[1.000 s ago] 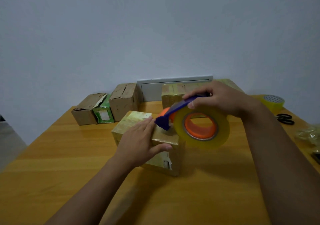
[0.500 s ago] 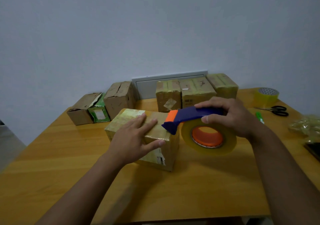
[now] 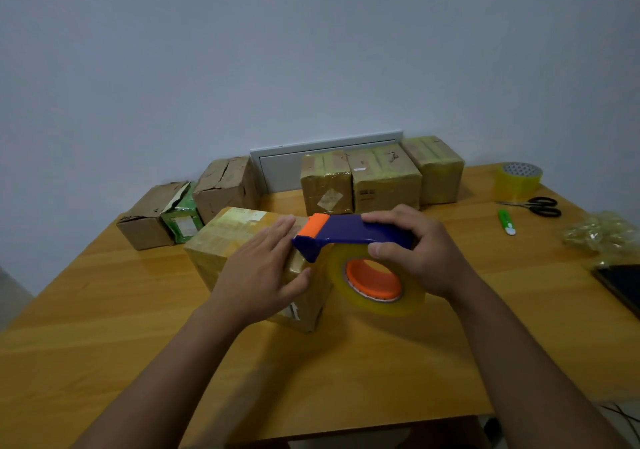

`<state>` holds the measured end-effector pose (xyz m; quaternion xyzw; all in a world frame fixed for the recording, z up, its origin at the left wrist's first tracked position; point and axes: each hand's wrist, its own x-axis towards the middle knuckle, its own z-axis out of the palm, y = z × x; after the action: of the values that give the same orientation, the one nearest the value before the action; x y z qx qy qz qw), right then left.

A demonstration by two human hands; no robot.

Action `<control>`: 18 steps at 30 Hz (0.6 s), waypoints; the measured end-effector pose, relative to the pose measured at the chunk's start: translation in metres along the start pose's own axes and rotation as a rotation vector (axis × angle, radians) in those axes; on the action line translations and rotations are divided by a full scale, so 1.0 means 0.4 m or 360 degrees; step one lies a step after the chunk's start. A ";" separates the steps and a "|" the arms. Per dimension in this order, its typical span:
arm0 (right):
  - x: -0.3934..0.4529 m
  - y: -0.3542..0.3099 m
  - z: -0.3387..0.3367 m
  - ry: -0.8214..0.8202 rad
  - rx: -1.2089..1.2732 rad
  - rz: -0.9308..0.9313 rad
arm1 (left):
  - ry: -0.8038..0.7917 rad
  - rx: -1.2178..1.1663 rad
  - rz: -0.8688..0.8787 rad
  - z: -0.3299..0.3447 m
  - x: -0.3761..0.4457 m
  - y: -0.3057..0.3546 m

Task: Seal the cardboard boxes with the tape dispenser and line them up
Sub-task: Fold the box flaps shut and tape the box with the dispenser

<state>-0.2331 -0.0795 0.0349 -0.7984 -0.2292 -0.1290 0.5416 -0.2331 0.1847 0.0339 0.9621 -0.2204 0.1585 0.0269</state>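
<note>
Cardboard box [image 3: 239, 241] lies under the flat, released left hand [image 3: 258, 275]; right hand [image 3: 420, 254] clenches the tape dispenser [image 3: 349, 234]

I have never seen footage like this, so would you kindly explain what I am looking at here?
There is no machine: a person wears a camera on the head, looking down at their own hands over a wooden table. The left hand lies flat on a taped cardboard box. The right hand grips a blue and orange tape dispenser at the box's edge. Three sealed boxes line the back; worn boxes sit left. A spare tape roll, scissors and a green cutter lie right.
</note>
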 end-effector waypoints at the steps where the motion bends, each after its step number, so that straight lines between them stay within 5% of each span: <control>1: -0.002 0.003 0.014 0.0017 0.0024 -0.0002 | -0.0011 -0.0013 0.0003 0.000 -0.002 -0.006; 18: -0.149 0.058 -0.072 -0.0032 0.0007 0.0095 | -0.0043 -0.0023 0.0005 0.007 -0.005 -0.016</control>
<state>-0.2715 -0.1268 -0.0001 -0.8049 -0.2111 -0.1043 0.5447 -0.2311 0.1910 0.0308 0.9636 -0.2234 0.1440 0.0305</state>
